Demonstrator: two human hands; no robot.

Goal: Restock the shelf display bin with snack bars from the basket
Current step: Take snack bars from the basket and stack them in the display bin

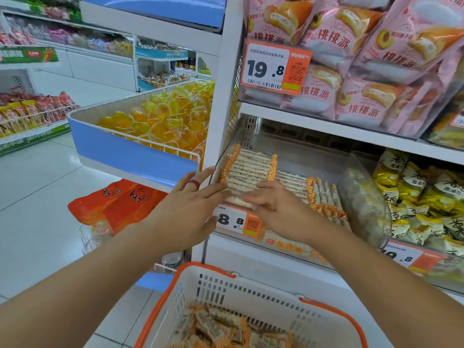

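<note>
At the front lip of the clear display bin (296, 156), a person's left hand (185, 212) reaches in with fingers (213, 190) straight and spread, the tips touching the near end of a packed row of snack bars (247, 169); a red ring (193, 184) sits on one finger. The right hand (276, 205), just beside it over the same lip, has fingers loosely bent and laid on the bars at the row's near end; whether it pinches one cannot be told through the blur. More bars with orange-checked ends (324, 197) lie to the right of that row inside the bin, and the back of the bin stands bare. An orange price tag (238, 222) hangs on the bin's front, partly hidden by both hands. Below the bin, the white basket (251, 292) with orange rim holds loose bars (218, 327) at its bottom. Above the bin, pink pastry bags (364, 61) crowd the upper shelf behind a 19.8 tag (275, 65). Right of the bin sit yellow snack packs (421, 197); left of it, a blue-fronted tray of orange jelly cups (160, 121).
</note>
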